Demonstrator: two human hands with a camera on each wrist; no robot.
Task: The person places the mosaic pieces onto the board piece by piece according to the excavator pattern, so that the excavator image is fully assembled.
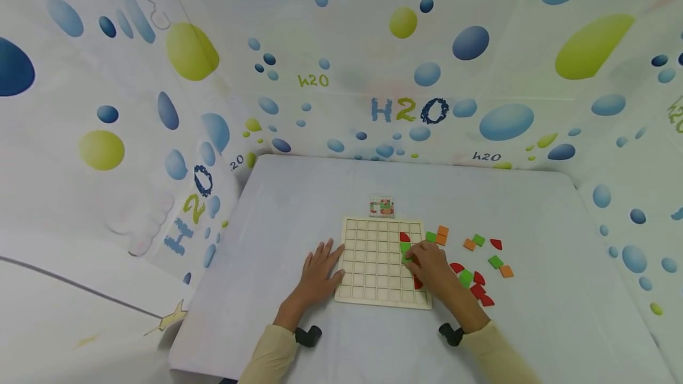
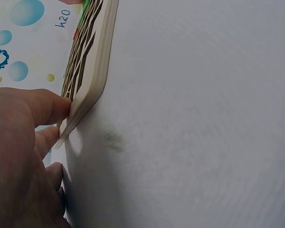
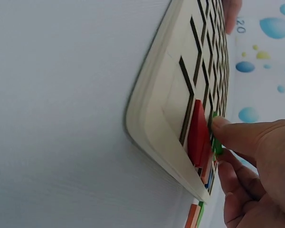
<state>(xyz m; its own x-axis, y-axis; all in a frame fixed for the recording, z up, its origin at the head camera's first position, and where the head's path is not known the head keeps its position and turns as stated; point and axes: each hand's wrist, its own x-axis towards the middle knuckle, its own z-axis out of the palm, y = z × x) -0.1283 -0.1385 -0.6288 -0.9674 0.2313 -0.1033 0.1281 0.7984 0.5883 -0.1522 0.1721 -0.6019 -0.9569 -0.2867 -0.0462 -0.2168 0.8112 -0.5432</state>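
A wooden grid board lies on the white table. The left hand is spread at its left edge, and in the left wrist view the thumb and a finger of that hand touch the board's side. Over the board's right columns, the right hand pinches a green piece between thumb and fingers; the right wrist view shows this hand beside a red piece in the grid. A red quarter piece and a green square sit in cells above.
A small pattern card lies behind the board. Right of the board are loose orange squares, green squares and several red pieces. A cloth wall printed with bubbles stands behind the table.
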